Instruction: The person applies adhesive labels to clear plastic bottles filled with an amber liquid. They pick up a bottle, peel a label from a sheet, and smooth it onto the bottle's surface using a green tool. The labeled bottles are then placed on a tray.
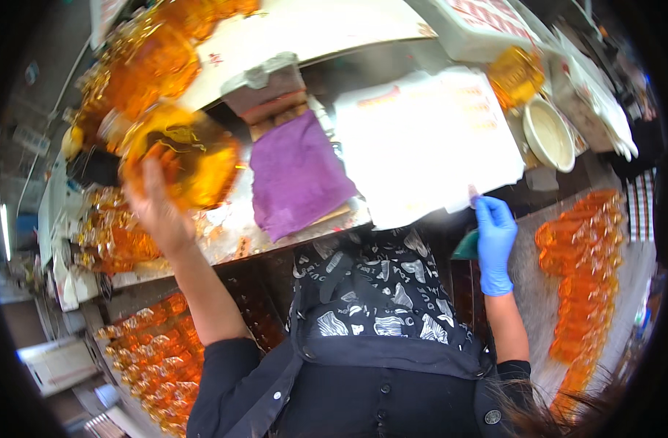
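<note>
My bare left hand [164, 219] grips a large amber glass vessel [210, 169], raised over the left part of the workbench. Through the glass some of the fingers show orange, and motion blurs the vessel's outline. My right hand [496, 243] wears a blue glove, and its fingertips touch the near edge of a white printed sheet [421, 148]. Whether they pinch that edge I cannot tell. Between the hands, a purple cloth [301, 175] is draped over a block or stand at the bench's front edge.
Behind the cloth stands a grey box-like block [265, 90]. More amber glassware [158, 71] crowds the bench's left side. At right are an amber glass piece [515, 76], a white bowl [547, 134] and a pale plastic bin [479, 33]. Rows of amber glass [153, 361] flank me on both sides.
</note>
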Demonstrator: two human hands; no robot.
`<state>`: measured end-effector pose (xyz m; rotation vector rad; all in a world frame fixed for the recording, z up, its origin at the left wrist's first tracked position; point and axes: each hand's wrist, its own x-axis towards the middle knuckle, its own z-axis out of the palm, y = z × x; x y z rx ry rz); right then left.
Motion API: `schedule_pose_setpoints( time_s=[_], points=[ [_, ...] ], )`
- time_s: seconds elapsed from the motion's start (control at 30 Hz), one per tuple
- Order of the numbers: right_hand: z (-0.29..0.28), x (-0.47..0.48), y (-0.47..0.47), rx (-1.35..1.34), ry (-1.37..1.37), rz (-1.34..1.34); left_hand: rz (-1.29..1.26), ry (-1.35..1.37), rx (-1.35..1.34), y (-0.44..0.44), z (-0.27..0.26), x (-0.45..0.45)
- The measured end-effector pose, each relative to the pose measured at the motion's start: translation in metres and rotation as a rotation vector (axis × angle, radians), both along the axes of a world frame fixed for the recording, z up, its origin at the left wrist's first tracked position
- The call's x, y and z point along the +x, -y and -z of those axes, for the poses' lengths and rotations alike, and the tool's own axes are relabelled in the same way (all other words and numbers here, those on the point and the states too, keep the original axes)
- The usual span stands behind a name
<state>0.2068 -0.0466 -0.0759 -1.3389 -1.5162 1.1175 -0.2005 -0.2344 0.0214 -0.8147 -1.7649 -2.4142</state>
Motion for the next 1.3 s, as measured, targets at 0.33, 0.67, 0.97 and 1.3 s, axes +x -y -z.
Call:
schedule_pose_setpoints(
  time_s=[0.33,0.67,0.97,1.3],
  points=[
    [-0.080,-0.128,-0.062,-0.094,-0.202,-0.491,0.546,0.519,-0.384,-0.096,0.063,-0.003],
    [-0.079,-0.262,-0.040,0.921,0.029,-1.164,0.613,0.744,-0.204,-0.083,0.061,-0.013],
    [-0.049,-0.233,-0.017,0.849,0.024,-1.055,0.479,0.368,-0.306,-0.098,0.060,-0.007],
    [-0.021,-0.248,0.007,-0.124,0.111,-0.697,0.506,0.441,-0.249,-0.097,0.061,-0.007]
  ],
)
